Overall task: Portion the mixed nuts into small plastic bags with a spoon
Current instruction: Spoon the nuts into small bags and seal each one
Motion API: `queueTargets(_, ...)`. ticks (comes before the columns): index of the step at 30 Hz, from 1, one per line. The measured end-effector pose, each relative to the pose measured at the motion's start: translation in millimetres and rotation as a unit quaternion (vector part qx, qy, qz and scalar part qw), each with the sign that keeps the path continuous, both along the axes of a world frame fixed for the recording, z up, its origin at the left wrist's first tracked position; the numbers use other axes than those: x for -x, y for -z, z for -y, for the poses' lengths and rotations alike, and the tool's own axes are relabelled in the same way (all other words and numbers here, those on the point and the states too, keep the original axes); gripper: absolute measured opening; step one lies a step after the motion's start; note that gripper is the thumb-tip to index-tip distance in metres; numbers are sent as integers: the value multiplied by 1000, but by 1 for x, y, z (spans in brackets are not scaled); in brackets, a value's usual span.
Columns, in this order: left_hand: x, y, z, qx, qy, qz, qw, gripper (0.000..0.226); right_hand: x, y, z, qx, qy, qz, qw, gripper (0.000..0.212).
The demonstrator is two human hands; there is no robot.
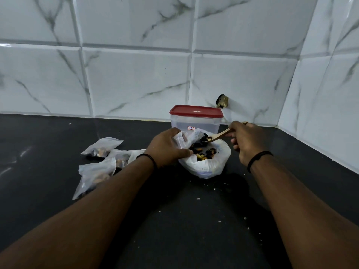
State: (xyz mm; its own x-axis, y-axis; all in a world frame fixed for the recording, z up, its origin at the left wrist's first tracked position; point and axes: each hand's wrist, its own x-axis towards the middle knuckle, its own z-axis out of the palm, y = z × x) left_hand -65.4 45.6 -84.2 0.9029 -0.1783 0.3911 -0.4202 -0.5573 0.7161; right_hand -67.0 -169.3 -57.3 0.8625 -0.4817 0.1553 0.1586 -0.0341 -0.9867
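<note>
A large white plastic bag (pixel 209 167) of mixed nuts (pixel 204 152) stands open on the black counter. My left hand (pixel 167 147) pinches a small clear plastic bag (pixel 181 139) at the big bag's left rim. In my right hand (pixel 248 140) is a wooden spoon (pixel 217 136); its bowl carries a few nuts and hovers over the big bag, close to the small bag's mouth. Several small bags with nuts in them (pixel 101 150) lie to the left, partly hidden by my left forearm.
A clear plastic container with a red lid (pixel 196 119) stands right behind the big bag, against the tiled wall. A small brass fitting (pixel 222 101) sticks out of the wall. Crumbs dot the dark counter (pixel 184 220). The walls meet in a corner on the right.
</note>
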Motion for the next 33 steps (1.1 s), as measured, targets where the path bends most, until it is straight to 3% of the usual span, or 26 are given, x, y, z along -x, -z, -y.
queueTargets(8,-2,2,-2,11,3,-13,1000,45,19,-16,-29,1,-96,50,994,11)
queueTargets(13,0,1,-2,30,10,-26,999,53,29,-18,-43,172,-138,136,966,11)
queueTargets(15,-1,1,-2,36,9,-30,999,52,31,-19,-45,198,-125,149,961,10)
queueTargets(20,-1,0,-1,29,7,-34,999,53,26,-15,-39,71,-88,65,991,15)
queueTargets(27,2,0,-1,24,0,-28,999,47,22,-17,-32,-63,-100,-6,993,7)
queueTargets(33,2,0,-1,21,-4,-23,1000,47,13,-10,-11,-101,-55,-40,993,7)
